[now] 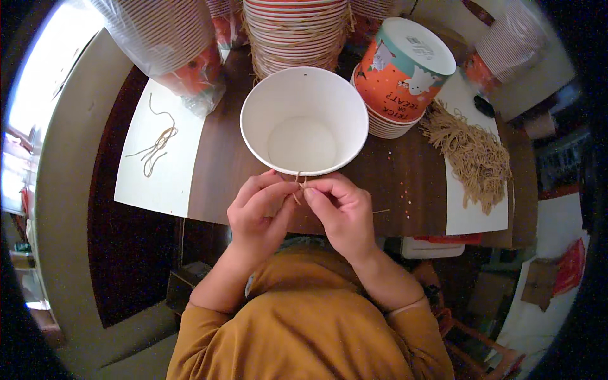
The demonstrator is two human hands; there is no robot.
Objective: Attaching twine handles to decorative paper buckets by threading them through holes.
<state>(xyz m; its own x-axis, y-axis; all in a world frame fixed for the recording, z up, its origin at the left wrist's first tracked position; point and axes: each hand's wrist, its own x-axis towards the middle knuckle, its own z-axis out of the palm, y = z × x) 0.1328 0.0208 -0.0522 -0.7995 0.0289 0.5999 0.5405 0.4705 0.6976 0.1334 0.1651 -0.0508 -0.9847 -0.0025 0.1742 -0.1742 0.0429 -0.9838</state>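
Note:
In front of me a round paper bucket (304,95) stands mouth up, its inside white, with a small hole near the far rim. A thin tan cord (298,180) comes over the near rim. My left hand (258,208) pinches the cord between thumb and fingers just below that rim. Close against it, my right hand (344,212) pinches the same cord, the fingertips of both hands nearly touching. Whether the cord is knotted there is hidden by the fingers.
Behind the bucket rises a stack of buckets (297,31) with cords hanging round it. An orange and teal bucket (399,76) sits upside down on the right. Loose cords (158,145) lie left, a cord pile (472,158) right. Plastic-wrapped stacks (168,44) stand behind.

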